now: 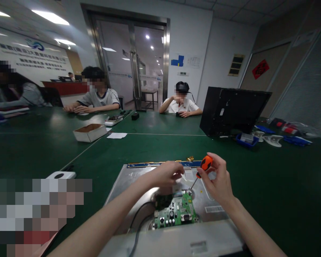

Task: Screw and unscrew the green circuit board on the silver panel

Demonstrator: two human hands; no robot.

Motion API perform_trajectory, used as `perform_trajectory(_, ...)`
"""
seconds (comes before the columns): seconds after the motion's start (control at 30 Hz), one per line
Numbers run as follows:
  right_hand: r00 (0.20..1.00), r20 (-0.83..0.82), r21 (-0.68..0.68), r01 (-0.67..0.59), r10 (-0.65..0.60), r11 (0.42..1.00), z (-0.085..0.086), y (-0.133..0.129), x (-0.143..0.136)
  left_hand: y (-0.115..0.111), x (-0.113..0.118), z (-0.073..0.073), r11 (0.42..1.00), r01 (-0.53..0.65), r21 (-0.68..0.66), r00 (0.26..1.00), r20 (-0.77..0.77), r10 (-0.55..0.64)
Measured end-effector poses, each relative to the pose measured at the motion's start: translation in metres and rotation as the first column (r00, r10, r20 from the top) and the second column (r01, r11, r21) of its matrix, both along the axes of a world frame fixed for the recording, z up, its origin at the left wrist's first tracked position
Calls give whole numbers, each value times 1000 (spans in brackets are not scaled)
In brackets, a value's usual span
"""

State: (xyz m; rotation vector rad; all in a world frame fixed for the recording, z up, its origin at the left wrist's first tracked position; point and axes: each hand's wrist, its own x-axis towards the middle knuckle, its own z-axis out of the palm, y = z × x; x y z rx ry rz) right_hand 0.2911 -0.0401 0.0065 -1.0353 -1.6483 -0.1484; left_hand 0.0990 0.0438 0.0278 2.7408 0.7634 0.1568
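Note:
My right hand [218, 178] grips a screwdriver [206, 162] by its orange and black handle. The screwdriver's thin shaft slants down to the left, its tip at the upper right corner of a green circuit board [176, 210]. That board lies on the silvery metal back of a display panel [219, 200]. Above the board hovers my left hand [169, 174], its fingers curled together; whatever they may hold is hidden. Near its fingertips a pale flat cable [189, 174] runs toward the blue circuit strip [139, 165] along the panel's far edge. Dark cables [139, 221] reach the board's left side.
A black monitor casing [235, 110] stands at the right back, with a blue tray [246, 140] before it. An open cardboard box [90, 132] and paper [117, 135] lie left on the green table [283, 178]. Several people sit at the table's far side and left.

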Motion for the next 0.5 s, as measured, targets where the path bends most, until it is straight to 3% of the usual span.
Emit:
perform_trajectory(0.13, 1000, -2, -17, 10, -10, 1000, 0, 0, 0, 16, -17, 12, 985, -164, 45, 969, -181, 169)
perform_trajectory(0.3, 1000, 9, -30, 15, -15, 999, -3, 1, 1, 22, -33, 14, 978, -209, -16, 933, -304, 194)
perform_trajectory(0.5, 999, 34, 3, 1, -1, 1000, -2, 2, 0, 18, -31, 4, 970, -241, -42, 899, -387, 207)
